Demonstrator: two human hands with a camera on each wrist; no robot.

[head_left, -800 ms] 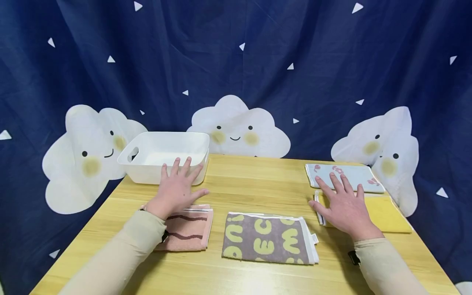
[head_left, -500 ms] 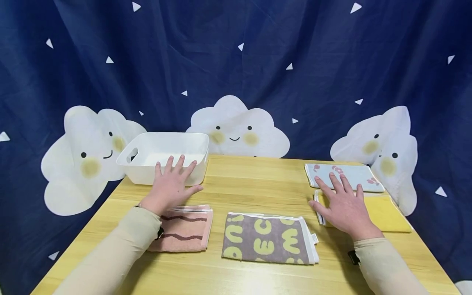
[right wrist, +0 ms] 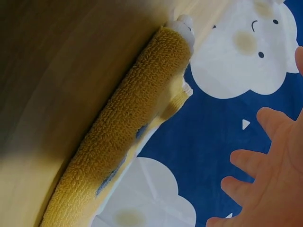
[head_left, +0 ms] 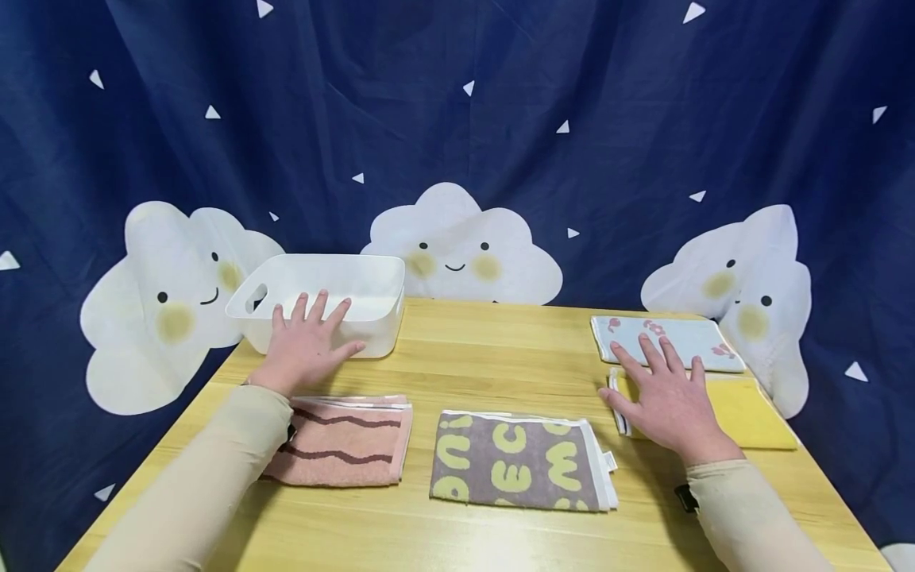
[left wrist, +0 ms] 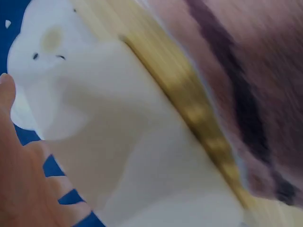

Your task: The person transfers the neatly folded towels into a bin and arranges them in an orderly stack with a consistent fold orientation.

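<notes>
Navy cloud-print backdrop (head_left: 457, 119) behind a wooden tabletop (head_left: 486, 349); left hand (head_left: 303, 345), fingers spread and holding nothing, sits at the near wall of the white bin (head_left: 325, 302), just beyond the pink striped towel (head_left: 343, 441). Right hand (head_left: 668, 401) lies flat, fingers straight, on the yellow towel (head_left: 750, 413), so looks like a pre-grasp step; next move needs a real grip on bin or towel. Left wrist view is motion-blurred, bin contact can't be confirmed; bin floor partly hidden.

Four folded towels on the table: pink (head_left: 343, 441), grey (head_left: 518, 463), yellow (head_left: 750, 413), pale blue (head_left: 672, 338). One white basket (head_left: 372, 306), upper left. Two hands, left (head_left: 303, 349) and right (head_left: 668, 401).
</notes>
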